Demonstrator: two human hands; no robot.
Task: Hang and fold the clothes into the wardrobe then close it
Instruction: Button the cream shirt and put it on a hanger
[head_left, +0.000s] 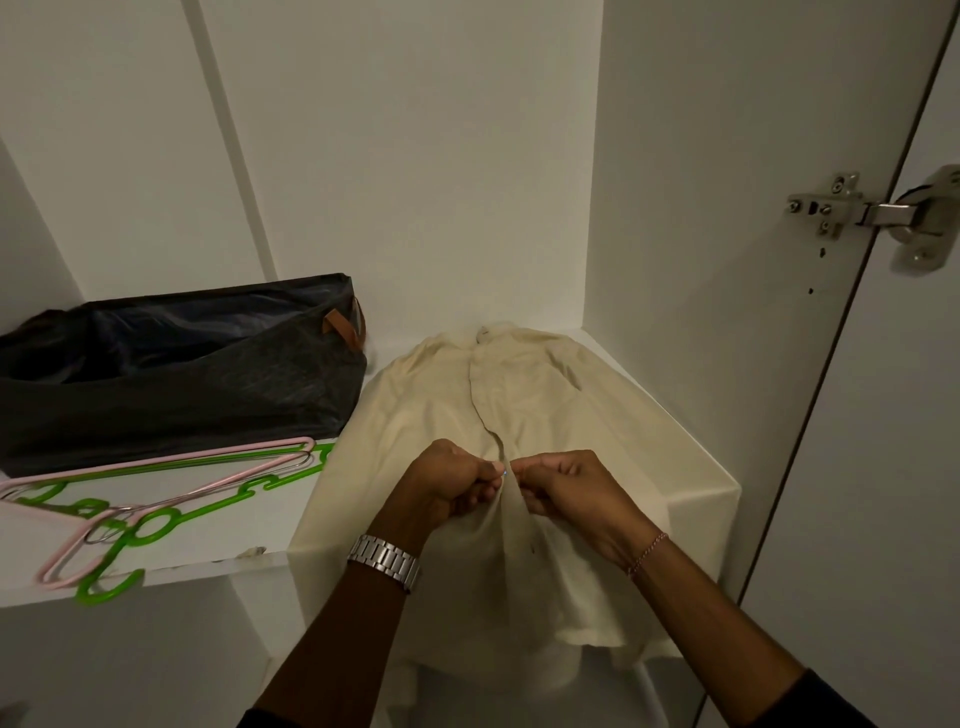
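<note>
A cream button-up shirt (524, 410) lies front-up on the white wardrobe shelf (218, 566), collar toward the back wall, its hem hanging over the shelf's front edge. My left hand (452, 483) pinches the left side of the button placket. My right hand (566, 488) pinches the opposite side, a finger's width away. Both hands sit at the shirt's middle, near the shelf's front edge. A pink hanger (156, 488) and a green hanger (171, 514) lie overlapped on the shelf to the left.
A black fabric storage bag (171, 374) with a brown strap stands at the back left of the shelf. The wardrobe's right side wall (717, 260) carries a metal hinge (878, 213) holding the open door (893, 467).
</note>
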